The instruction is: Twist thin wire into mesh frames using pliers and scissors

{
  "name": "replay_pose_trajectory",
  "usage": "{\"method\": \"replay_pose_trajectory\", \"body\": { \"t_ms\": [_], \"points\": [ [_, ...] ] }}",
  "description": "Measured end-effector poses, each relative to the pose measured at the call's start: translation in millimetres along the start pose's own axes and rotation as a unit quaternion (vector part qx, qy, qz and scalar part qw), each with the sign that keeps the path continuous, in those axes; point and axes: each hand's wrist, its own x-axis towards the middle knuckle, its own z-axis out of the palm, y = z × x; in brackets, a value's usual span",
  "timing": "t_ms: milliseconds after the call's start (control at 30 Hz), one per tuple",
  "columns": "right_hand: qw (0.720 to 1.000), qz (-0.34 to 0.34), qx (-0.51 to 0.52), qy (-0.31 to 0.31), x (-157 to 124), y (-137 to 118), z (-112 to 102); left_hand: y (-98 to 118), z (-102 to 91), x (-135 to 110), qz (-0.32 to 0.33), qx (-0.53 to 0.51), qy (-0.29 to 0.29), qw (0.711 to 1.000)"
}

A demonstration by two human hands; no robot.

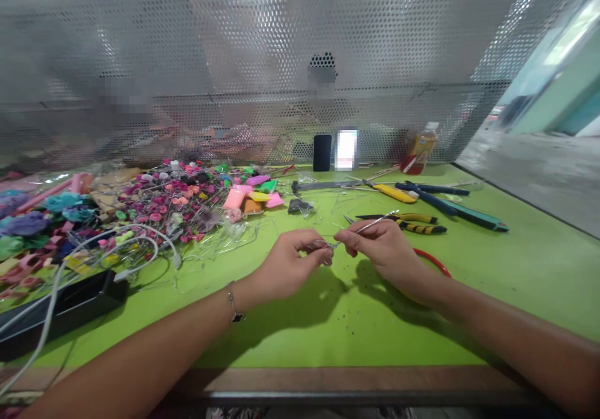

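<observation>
Both hands meet over the middle of the green table (515, 269). My left hand (288, 262) is closed in a pinch on a small clear piece (323, 247) that I cannot name. My right hand (382, 247) grips a thin metal tool (377, 221) whose free end sticks up to the right and whose tip meets the small piece. A bracelet sits on my left wrist. A red ring (434, 259) lies partly hidden behind my right hand.
A heap of small coloured beads, flowers and wire (178, 197) covers the left. White cable (107, 250) and a black box (70, 306) lie front left. Pliers and cutters (417, 222) rest behind my hands. Two phones (322, 152) and a bottle (419, 150) lean on the perforated metal screen.
</observation>
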Motion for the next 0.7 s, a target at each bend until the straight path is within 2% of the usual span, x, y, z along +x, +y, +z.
{"method": "replay_pose_trajectory", "body": {
  "t_ms": [67,133,200,233,267,300,367,400,433,500,533,600,700],
  "points": [
    [1.000,0.022,-0.010,0.013,-2,-3,2,0,-2.2,-1,0.101,0.153,0.021,0.983],
    [0.999,0.043,-0.005,0.023,-3,-3,5,0,-2.9,-2,0.196,0.277,0.021,0.940],
    [0.998,0.051,0.008,0.027,-3,0,7,1,-2.4,-2,0.238,0.336,0.012,0.911],
    [0.998,0.051,0.015,0.025,-2,1,7,1,-1.9,-1,0.232,0.333,0.014,0.914],
    [0.998,0.048,0.024,0.021,-1,3,7,2,-1.3,-1,0.205,0.304,0.020,0.930],
    [0.998,0.039,0.037,0.016,0,5,7,2,-0.8,0,0.160,0.249,0.028,0.955],
    [0.998,0.001,0.069,0.005,4,11,4,2,0.2,1,0.037,0.070,0.027,0.996],
    [0.997,-0.025,0.077,-0.001,7,14,3,1,0.5,1,-0.028,-0.036,0.016,0.999],
    [0.996,-0.052,0.076,-0.007,9,16,1,0,0.7,2,-0.084,-0.135,0.003,0.987],
    [0.994,-0.097,0.048,-0.016,12,21,-2,-2,0.5,3,-0.145,-0.265,-0.009,0.953],
    [0.993,-0.110,0.026,-0.018,13,22,-3,-3,-0.1,3,-0.150,-0.284,-0.011,0.947],
    [0.992,-0.123,-0.022,-0.014,12,22,-5,-3,-2.4,3,-0.128,-0.237,-0.016,0.963],
    [0.988,-0.127,-0.089,-0.006,9,16,-5,1,-7.1,2,-0.057,-0.046,-0.014,0.997]
  ]
}}
